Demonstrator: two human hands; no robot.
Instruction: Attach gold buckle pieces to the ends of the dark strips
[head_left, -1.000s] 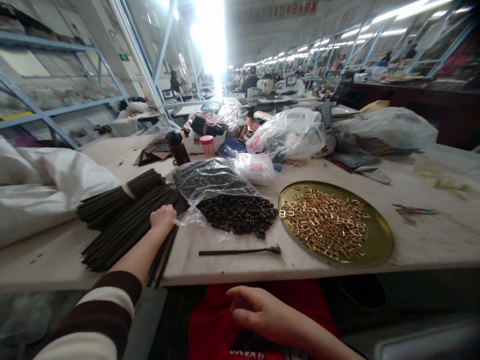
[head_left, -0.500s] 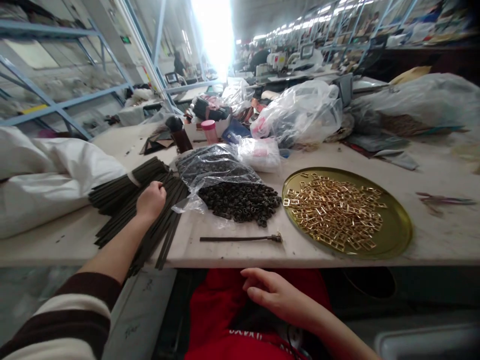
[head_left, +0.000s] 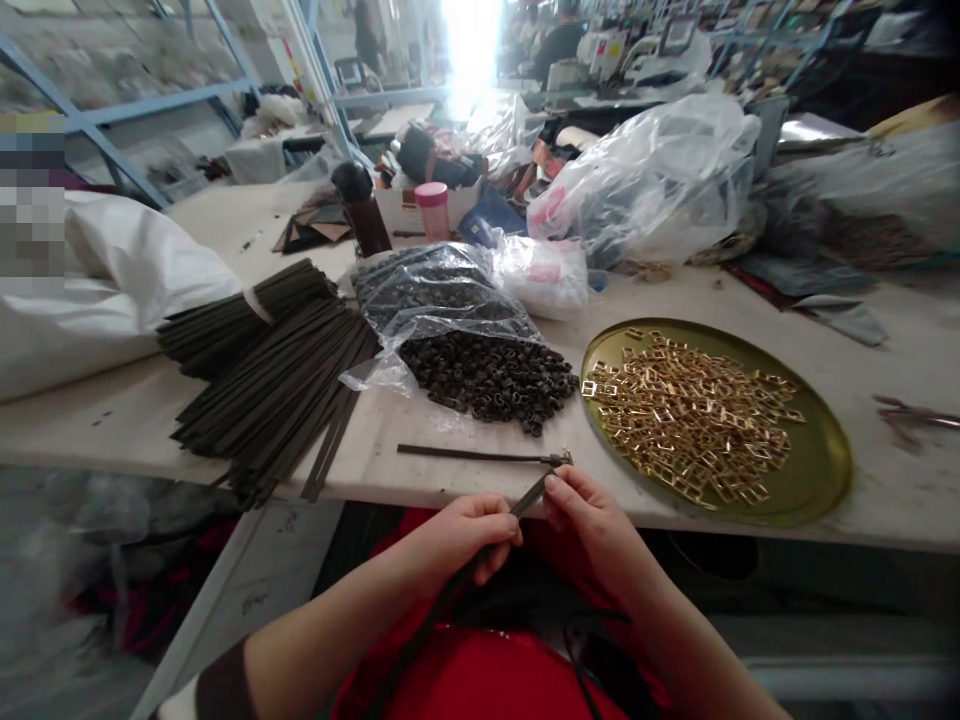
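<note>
A dark strap point(head_left: 531, 496) is stretched between my two hands at the table's front edge. My left hand point(head_left: 480, 532) is closed round it, and my right hand point(head_left: 581, 503) pinches its upper end. Just beyond, a strap with a gold buckle at its right end point(head_left: 472, 455) lies on the table. Many dark straps point(head_left: 274, 400) are fanned out at the left, with a banded bundle point(head_left: 247, 318) behind them. Small black loops point(head_left: 495, 385) spill from a clear plastic bag point(head_left: 442, 290). Gold buckles point(head_left: 690, 410) lie heaped on a round gold tray point(head_left: 829, 465).
Behind the bag stand a dark bottle point(head_left: 365, 215) and a pink-lidded jar point(head_left: 432, 212). Large plastic bags point(head_left: 652, 180) fill the back right. Pliers point(head_left: 919, 412) lie at the right, and white sacking point(head_left: 127, 290) at the left.
My left hand has come from the fanned straps to the front edge with a strap in it. My right hand has risen and closed on the strap's end. The view has shifted.
</note>
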